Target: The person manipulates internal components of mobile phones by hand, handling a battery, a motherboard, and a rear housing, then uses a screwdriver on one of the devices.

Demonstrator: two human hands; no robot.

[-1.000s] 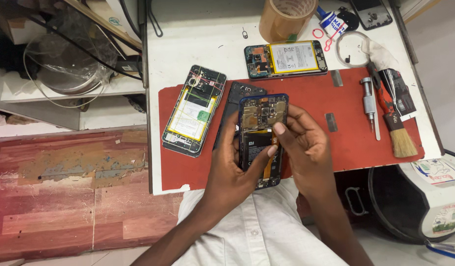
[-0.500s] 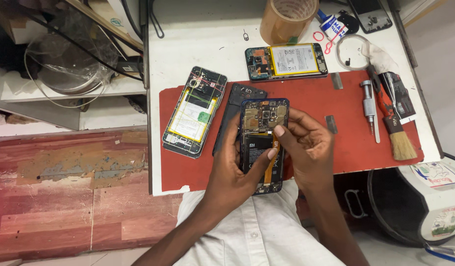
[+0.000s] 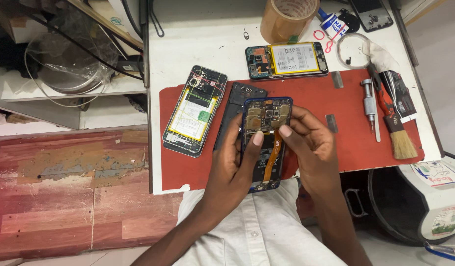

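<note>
An opened blue phone (image 3: pixel 265 129) with its back removed shows its circuit board, black battery and an orange flex cable. My left hand (image 3: pixel 233 167) grips it from the left side, thumb resting on the battery. My right hand (image 3: pixel 310 148) holds its right edge, with the thumb tip pressed on the phone's middle near the flex cable. The phone is held just above the near edge of a red work mat (image 3: pixel 350 143). A dark phone back cover (image 3: pixel 236 101) lies partly under the phone.
On the mat's left lies another opened phone (image 3: pixel 194 111) with a pale battery. A third opened phone (image 3: pixel 287 60) lies at the back. A screwdriver (image 3: pixel 370 106), a brush (image 3: pixel 394 128), a tape roll (image 3: pixel 288 17) and the white table (image 3: pixel 198 44) surround them.
My right thumb has shifted slightly on the phone's middle and the phone sits a little lower toward me. Otherwise both hands keep the same grip.
</note>
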